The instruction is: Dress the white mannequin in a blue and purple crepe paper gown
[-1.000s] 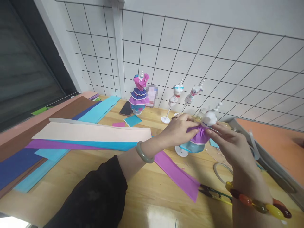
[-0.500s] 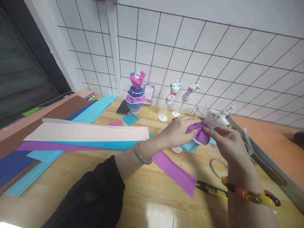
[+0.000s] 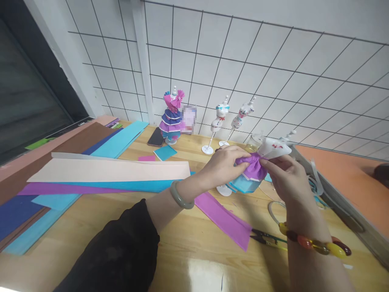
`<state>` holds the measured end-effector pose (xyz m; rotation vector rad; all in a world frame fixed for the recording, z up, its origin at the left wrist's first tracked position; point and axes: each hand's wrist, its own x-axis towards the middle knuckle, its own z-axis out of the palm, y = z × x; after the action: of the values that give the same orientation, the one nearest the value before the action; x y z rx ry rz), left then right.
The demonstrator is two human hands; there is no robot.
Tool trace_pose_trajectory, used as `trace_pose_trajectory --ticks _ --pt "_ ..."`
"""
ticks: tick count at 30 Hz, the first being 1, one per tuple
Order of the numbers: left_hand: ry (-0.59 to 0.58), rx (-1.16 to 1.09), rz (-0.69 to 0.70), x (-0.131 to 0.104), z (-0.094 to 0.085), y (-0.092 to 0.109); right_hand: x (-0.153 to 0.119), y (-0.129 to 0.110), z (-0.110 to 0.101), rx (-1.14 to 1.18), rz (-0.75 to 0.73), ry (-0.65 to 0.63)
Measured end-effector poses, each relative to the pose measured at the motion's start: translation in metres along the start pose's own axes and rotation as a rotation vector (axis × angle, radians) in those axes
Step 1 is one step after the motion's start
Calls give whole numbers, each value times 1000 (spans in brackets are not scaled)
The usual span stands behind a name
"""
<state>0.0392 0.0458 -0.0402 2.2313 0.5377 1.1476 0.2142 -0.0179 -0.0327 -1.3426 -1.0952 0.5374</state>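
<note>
A small white dress form [image 3: 275, 147] leans to the right between my hands, its round white base [image 3: 224, 190] showing at the lower left. Around its waist lies a gathered purple crepe paper strip [image 3: 255, 169] with a pale edge, above a light blue paper layer [image 3: 245, 184]. My left hand [image 3: 229, 162] pinches the left part of the purple strip between thumb and fingers. My right hand [image 3: 288, 174] presses thumb and fingers on the strip at the waist, right beside the torso. The fingers hide part of the waist.
Long coloured paper strips [image 3: 115, 170] cover the left side. A purple strip [image 3: 226, 221] and thread snips [image 3: 267, 238] lie in front. Behind stand a dressed form [image 3: 172, 119], two undressed forms [image 3: 219, 119], a phone [image 3: 156, 137] and a glass jar [image 3: 253, 142]. A tape roll [image 3: 275, 211] lies right.
The dress form has turned slightly, and more of the light blue layer shows under the purple strip. Both hands keep their pinch on the strip, which looks more gathered.
</note>
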Motion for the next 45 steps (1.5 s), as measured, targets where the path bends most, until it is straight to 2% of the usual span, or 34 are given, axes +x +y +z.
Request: trace_pose_trajectory --ticks 9,14,16,19,22,24,28,31,37,41,45 --pt "-44 -13 -13 1 -2 2 -7 -19 12 -137 3 165" --pt "-40 -24 -21 3 -6 0 -5 -16 13 -59 -45 127" --pt "-9 -48 -59 4 -8 -2 -4 -14 13 -30 -70 118" --pt "38 -86 -135 5 -9 -7 -2 -12 11 -63 -117 172" --pt "44 -116 -296 5 -7 -12 1 -11 9 -71 -128 255" --pt "-13 -200 -419 3 -5 -14 2 -9 8 -51 -136 282" --pt "-277 -617 -635 0 1 -11 5 -4 9 -38 -163 301" --pt "-354 -815 -743 -2 6 -6 5 0 11 -13 -161 282" --pt "-275 -953 -775 -4 17 -7 1 -2 17 -25 -134 256" --pt "-252 -937 -767 -5 20 -11 1 -2 17 11 -135 237" --pt "-242 -924 -764 -4 21 -12 2 1 16 -65 -138 264"
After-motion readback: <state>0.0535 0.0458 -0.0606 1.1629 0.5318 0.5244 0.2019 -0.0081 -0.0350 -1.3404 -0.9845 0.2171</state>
